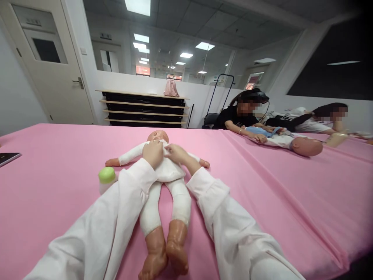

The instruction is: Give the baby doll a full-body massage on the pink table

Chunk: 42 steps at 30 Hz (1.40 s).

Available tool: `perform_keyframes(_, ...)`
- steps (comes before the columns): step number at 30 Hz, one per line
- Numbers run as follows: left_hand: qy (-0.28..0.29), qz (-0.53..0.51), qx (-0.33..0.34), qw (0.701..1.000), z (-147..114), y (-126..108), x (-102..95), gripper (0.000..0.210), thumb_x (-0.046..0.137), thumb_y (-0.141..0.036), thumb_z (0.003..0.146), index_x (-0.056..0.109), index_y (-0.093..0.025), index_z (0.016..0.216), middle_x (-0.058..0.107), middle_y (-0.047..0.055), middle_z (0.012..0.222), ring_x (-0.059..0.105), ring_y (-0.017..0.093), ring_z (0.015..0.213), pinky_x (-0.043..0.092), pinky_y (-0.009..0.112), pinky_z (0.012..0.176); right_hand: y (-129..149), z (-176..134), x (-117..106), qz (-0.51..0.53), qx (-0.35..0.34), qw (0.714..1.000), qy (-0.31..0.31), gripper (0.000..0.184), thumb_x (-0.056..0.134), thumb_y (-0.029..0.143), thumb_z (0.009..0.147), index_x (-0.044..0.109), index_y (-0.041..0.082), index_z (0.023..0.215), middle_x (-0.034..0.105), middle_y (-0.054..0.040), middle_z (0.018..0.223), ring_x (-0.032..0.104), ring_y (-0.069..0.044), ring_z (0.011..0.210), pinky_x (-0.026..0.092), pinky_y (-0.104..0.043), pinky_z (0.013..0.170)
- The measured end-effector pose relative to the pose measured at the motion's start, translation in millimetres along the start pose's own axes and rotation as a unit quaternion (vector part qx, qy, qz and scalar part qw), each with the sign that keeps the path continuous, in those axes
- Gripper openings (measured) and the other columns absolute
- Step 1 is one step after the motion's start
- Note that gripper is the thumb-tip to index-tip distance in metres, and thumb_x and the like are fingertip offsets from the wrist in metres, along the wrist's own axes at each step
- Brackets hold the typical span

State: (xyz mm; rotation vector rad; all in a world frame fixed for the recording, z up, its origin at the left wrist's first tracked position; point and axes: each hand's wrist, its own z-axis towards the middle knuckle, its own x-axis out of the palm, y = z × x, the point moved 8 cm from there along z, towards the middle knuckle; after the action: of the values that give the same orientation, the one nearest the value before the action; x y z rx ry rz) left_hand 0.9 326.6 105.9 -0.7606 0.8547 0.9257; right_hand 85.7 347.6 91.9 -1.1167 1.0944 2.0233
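Observation:
A baby doll [167,233] lies on its back on the pink-covered table, feet toward me, arms spread out. It wears a white top [171,173]; its legs and arms have white covering, with bare plastic feet and hands. At the upper chest, near the neckline, my left hand [153,153] rests with its fingers curled in on the top. Beside it, my right hand [176,153] has thumb and fingers bent together at the same cloth. The fingertips are small, and what exactly they pinch is partly hidden. The doll's head [159,135] lies beyond my hands.
A bottle with a green cap [107,175] stands left of the doll, partly behind my sleeve. A phone or tablet [9,158] lies at the left edge. To the right, a person [233,118] handles another doll [305,146]. A further person [303,118] leans over the table.

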Motion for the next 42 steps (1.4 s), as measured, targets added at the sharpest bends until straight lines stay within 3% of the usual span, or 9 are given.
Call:
perform_keyframes(2,0.023,0.059,-0.019,0.998,-3,4,20.1,0.028,0.039,-0.015,0.084,0.061,-0.009,0.101,0.059,0.017,0.102,0.050,0.029,0.104,0.042,0.039,0.080,-11,1,19,0.000,0.016,1.000,-0.011,0.022,0.057,0.026,0.081,0.063,0.015,0.098,0.066,-0.0085,0.102,0.060,-0.020,0.089,0.044,-0.030,0.078)
perform_keyframes(5,0.028,0.108,-0.038,0.993,-10,7,31.5,0.033,0.031,-0.008,0.084,0.062,-0.007,0.093,0.059,0.019,0.097,0.051,0.030,0.099,0.042,0.039,0.073,-15,-1,31,-0.007,0.017,1.000,-0.023,0.019,0.054,0.029,0.083,0.063,0.015,0.093,0.066,-0.0080,0.097,0.059,-0.017,0.084,0.042,-0.027,0.073)
perform_keyframes(10,-0.016,0.126,-0.030,0.991,-15,6,24.9,0.032,0.030,-0.010,0.084,0.061,-0.008,0.090,0.059,0.017,0.093,0.050,0.030,0.095,0.041,0.038,0.069,-6,-5,29,-0.082,0.005,0.994,-0.068,0.014,0.048,0.021,0.085,0.060,0.015,0.081,0.064,-0.0089,0.089,0.056,-0.018,0.080,0.039,-0.027,0.070)
perform_keyframes(16,-0.070,0.136,-0.010,0.988,-19,3,22.7,0.031,0.030,-0.013,0.085,0.061,-0.011,0.089,0.057,0.016,0.092,0.049,0.029,0.091,0.039,0.037,0.066,0,-11,35,-0.129,-0.013,0.984,-0.124,0.019,0.037,0.018,0.090,0.056,0.017,0.090,0.059,-0.0063,0.093,0.051,-0.018,0.086,0.039,-0.029,0.076)
perform_keyframes(23,-0.146,0.100,0.028,0.984,-34,-4,3.3,0.036,0.033,-0.019,0.087,0.054,-0.014,0.115,0.057,0.013,0.112,0.048,0.028,0.102,0.036,0.040,0.079,11,-36,12,-0.104,-0.033,0.974,-0.198,0.024,0.039,0.022,0.091,0.058,0.019,0.106,0.056,-0.0087,0.107,0.047,-0.021,0.102,0.035,-0.036,0.089)
perform_keyframes(28,-0.072,0.087,0.026,0.993,-38,-2,20.2,0.036,0.032,-0.027,0.089,0.058,-0.012,0.109,0.061,0.014,0.106,0.052,0.027,0.098,0.037,0.040,0.077,9,-41,26,-0.079,-0.048,0.986,-0.141,0.026,0.038,0.025,0.092,0.061,0.021,0.103,0.060,-0.0046,0.103,0.053,-0.016,0.096,0.038,-0.030,0.084)
perform_keyframes(33,0.001,0.085,-0.028,0.996,-29,10,39.2,0.031,0.037,-0.023,0.085,0.065,-0.013,0.088,0.063,0.014,0.099,0.052,0.027,0.099,0.038,0.038,0.076,2,-28,39,-0.107,0.009,0.991,-0.083,0.020,0.047,0.022,0.088,0.066,0.018,0.091,0.063,-0.0048,0.099,0.055,-0.017,0.092,0.038,-0.028,0.079)
perform_keyframes(36,0.017,0.073,-0.052,0.996,-30,15,37.4,0.031,0.037,-0.024,0.084,0.067,-0.015,0.086,0.063,0.014,0.100,0.052,0.027,0.100,0.038,0.038,0.077,9,-26,36,-0.119,0.018,0.990,-0.078,0.018,0.049,0.021,0.086,0.067,0.017,0.085,0.064,-0.0053,0.093,0.055,-0.018,0.088,0.038,-0.028,0.076)
perform_keyframes(42,-0.138,0.044,-0.074,0.987,-60,12,-7.1,0.040,0.037,-0.025,0.085,0.056,-0.015,0.118,0.056,0.016,0.116,0.048,0.029,0.107,0.037,0.041,0.082,35,-55,12,-0.138,0.012,0.971,-0.193,0.030,0.035,0.020,0.091,0.058,0.016,0.111,0.059,-0.0084,0.106,0.049,-0.022,0.100,0.034,-0.034,0.087)
